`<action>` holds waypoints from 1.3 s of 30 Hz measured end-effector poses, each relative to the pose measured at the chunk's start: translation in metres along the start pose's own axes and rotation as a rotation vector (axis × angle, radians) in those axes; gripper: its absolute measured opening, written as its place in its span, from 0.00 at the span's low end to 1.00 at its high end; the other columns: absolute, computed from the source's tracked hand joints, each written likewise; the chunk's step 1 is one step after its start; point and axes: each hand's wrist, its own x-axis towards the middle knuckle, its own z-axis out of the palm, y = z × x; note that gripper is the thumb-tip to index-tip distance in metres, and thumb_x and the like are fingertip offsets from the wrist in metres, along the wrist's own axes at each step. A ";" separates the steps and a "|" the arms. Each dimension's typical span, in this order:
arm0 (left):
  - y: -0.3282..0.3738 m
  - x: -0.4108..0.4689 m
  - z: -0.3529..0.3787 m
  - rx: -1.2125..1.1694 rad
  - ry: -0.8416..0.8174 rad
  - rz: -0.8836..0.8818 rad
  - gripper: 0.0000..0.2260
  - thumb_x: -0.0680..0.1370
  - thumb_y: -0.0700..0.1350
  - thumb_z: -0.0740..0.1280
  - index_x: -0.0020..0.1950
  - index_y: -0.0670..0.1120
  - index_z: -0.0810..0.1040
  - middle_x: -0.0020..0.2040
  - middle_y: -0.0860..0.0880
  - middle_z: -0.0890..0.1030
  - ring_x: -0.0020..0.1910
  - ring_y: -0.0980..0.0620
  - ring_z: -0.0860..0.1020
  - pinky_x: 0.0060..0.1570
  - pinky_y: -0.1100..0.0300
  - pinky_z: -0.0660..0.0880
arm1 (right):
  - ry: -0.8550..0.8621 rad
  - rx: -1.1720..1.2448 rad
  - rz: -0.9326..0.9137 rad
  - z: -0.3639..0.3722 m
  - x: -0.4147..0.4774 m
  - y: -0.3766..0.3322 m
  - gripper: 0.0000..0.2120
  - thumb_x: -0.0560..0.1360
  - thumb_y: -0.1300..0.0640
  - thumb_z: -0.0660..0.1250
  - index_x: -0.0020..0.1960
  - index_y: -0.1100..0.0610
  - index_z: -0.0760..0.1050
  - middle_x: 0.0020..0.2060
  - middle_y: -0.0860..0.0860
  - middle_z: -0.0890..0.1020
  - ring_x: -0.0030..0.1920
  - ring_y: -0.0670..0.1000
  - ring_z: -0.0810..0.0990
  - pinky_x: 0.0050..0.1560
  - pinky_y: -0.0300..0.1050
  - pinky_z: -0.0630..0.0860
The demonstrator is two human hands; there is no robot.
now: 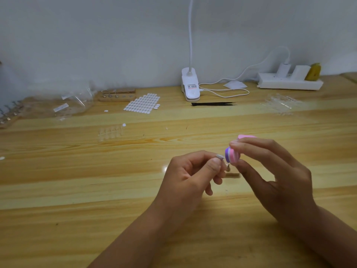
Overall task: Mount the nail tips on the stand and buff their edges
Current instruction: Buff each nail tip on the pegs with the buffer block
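Note:
My left hand pinches a small metal stand peg with a clear nail tip on its top. My right hand grips a pink and purple buffer block between thumb and fingers, its end touching the nail tip's edge. Below the hands a bit of a wooden stand base shows on the table. Another wooden stand with several pegs sits at the back left. A sheet of white adhesive tabs lies beside it.
A white clip lamp, black tweezers and a power strip stand near the wall. Clear bags and a third stand lie at left. Clear nail tips lie mid-table, and more clear nail tips are at right.

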 end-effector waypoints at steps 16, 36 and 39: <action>-0.002 0.001 0.000 -0.020 -0.039 0.002 0.09 0.80 0.40 0.63 0.47 0.39 0.82 0.38 0.48 0.80 0.38 0.53 0.77 0.32 0.58 0.75 | -0.007 0.004 -0.037 -0.001 0.001 -0.001 0.15 0.74 0.66 0.72 0.59 0.56 0.79 0.52 0.56 0.82 0.57 0.50 0.81 0.59 0.47 0.78; -0.002 -0.002 0.002 0.097 0.067 0.058 0.08 0.77 0.44 0.65 0.46 0.44 0.84 0.40 0.51 0.83 0.39 0.55 0.79 0.33 0.58 0.75 | 0.036 0.119 -0.041 -0.006 0.003 -0.007 0.12 0.74 0.64 0.71 0.56 0.56 0.76 0.53 0.56 0.81 0.56 0.53 0.83 0.55 0.44 0.78; -0.001 -0.003 0.004 0.118 0.052 0.092 0.09 0.78 0.44 0.65 0.48 0.43 0.84 0.42 0.49 0.83 0.40 0.54 0.79 0.34 0.57 0.76 | -0.023 0.102 -0.062 -0.004 0.001 -0.005 0.12 0.73 0.64 0.72 0.55 0.54 0.78 0.53 0.56 0.81 0.58 0.52 0.81 0.59 0.45 0.78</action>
